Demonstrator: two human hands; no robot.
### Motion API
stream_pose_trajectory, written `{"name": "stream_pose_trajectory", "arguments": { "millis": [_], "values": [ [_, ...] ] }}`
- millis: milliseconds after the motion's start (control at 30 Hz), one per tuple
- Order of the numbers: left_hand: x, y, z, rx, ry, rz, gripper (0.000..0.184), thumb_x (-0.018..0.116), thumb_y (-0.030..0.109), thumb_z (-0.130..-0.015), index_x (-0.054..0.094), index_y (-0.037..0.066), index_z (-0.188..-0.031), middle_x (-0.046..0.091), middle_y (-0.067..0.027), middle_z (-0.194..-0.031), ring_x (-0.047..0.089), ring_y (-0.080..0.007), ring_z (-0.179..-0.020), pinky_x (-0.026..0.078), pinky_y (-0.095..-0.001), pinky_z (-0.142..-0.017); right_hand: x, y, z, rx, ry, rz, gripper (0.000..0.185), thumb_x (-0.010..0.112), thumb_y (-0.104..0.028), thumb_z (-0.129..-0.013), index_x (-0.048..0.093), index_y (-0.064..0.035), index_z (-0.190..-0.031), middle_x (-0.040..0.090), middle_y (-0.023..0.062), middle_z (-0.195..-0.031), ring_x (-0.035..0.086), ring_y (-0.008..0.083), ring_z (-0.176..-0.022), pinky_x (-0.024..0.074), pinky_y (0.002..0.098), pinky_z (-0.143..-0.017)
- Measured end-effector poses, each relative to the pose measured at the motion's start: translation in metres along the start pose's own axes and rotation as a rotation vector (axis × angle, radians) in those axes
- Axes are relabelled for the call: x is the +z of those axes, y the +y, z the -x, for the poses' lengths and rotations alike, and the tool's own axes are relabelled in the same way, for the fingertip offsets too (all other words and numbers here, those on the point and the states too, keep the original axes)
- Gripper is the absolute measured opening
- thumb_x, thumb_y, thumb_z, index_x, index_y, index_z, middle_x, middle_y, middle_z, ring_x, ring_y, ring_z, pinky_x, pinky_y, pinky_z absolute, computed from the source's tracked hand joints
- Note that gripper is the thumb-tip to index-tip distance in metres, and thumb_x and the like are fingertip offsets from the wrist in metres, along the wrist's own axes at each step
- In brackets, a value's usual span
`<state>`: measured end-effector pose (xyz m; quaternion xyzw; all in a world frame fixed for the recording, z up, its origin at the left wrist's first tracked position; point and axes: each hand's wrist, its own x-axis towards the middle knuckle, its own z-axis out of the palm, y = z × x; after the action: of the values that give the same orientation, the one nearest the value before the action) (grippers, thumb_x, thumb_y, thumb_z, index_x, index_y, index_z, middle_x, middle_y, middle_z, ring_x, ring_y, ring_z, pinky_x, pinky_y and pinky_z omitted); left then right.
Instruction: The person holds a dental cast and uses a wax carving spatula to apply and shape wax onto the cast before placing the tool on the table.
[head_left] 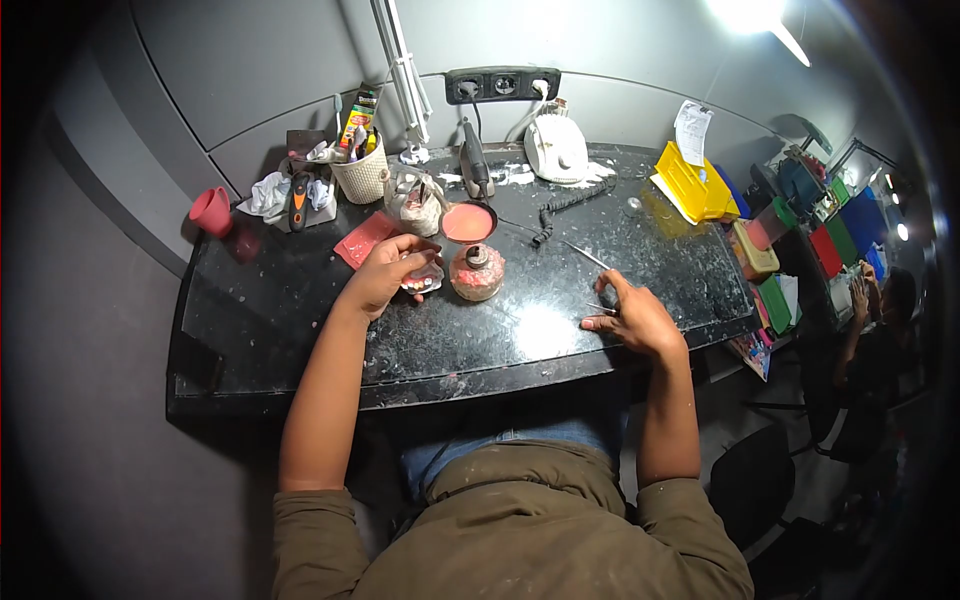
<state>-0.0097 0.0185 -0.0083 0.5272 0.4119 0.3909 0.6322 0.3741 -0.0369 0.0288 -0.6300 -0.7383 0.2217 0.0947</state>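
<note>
My left hand (385, 275) is closed around a dental model (420, 280) with a row of artificial teeth in pink wax, near the table's middle. Just right of it stands a round glass spirit burner (477, 275), its sides spattered with pink wax. Whether it is lit I cannot tell. Behind the burner sits a shallow round pan of pink wax (468, 222). My right hand (640, 315) is low over the table, fingers curled about a thin metal hand tool (586, 256) pointing up-left. A second short metal tip (601, 309) shows by the thumb.
A pink wax sheet (364, 240) lies behind my left hand. Farther back are a woven basket (360, 178) of tools, a rotary handpiece (474, 160), its coiled cord (560, 212) and a white device (556, 150). A yellow tray (690, 185) stands right; another person (880, 320) sits beyond.
</note>
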Motion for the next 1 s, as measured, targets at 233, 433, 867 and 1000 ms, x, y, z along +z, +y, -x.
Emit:
{"name": "stream_pose_trajectory", "arguments": {
  "millis": [233, 433, 867, 1000],
  "values": [
    [-0.002, -0.002, 0.0, 0.01, -0.001, 0.002, 0.03, 0.06, 0.017, -0.097, 0.059, -0.001, -0.121, 0.069, -0.0081, -0.106, 0.067, -0.0112, -0.078, 0.055, -0.0266, -0.056, 0.009, 0.012, -0.006, -0.038, -0.065, -0.026, 0.057, 0.084, -0.039, -0.075, 0.051, -0.0075, -0.109, 0.06, 0.0167, -0.067, 0.06, 0.0319, -0.066, 0.0451, 0.0428, -0.064],
    [-0.002, -0.003, -0.001, 0.016, 0.002, 0.01, 0.029, 0.059, 0.017, -0.097, 0.059, -0.002, -0.12, 0.069, -0.009, -0.105, 0.066, -0.0111, -0.077, 0.055, -0.0266, -0.055, 0.01, 0.004, 0.004, -0.034, 0.069, -0.101, 0.055, 0.082, -0.042, -0.076, 0.052, -0.0066, -0.106, 0.065, 0.0194, -0.075, 0.063, 0.0419, -0.078, 0.0473, 0.0464, -0.07],
    [-0.003, -0.003, -0.002, 0.002, 0.0, -0.004, 0.03, 0.06, 0.018, -0.097, 0.059, -0.002, -0.12, 0.069, -0.0089, -0.105, 0.068, -0.0128, -0.081, 0.055, -0.0269, -0.055, 0.005, 0.0, 0.008, 0.025, -0.04, -0.087, 0.056, 0.082, -0.041, -0.077, 0.052, -0.0061, -0.108, 0.065, 0.0214, -0.074, 0.064, 0.0435, -0.076, 0.0478, 0.047, -0.069],
    [-0.002, -0.003, -0.001, 0.007, 0.018, -0.005, 0.03, 0.06, 0.017, -0.097, 0.059, -0.002, -0.12, 0.069, -0.0087, -0.104, 0.067, -0.0128, -0.079, 0.055, -0.0271, -0.055, 0.012, 0.003, 0.011, -0.064, 0.129, -0.112, 0.051, 0.082, -0.037, -0.078, 0.054, -0.0064, -0.107, 0.058, 0.0165, -0.062, 0.055, 0.0326, -0.059, 0.0422, 0.0421, -0.058]
  ]
}}
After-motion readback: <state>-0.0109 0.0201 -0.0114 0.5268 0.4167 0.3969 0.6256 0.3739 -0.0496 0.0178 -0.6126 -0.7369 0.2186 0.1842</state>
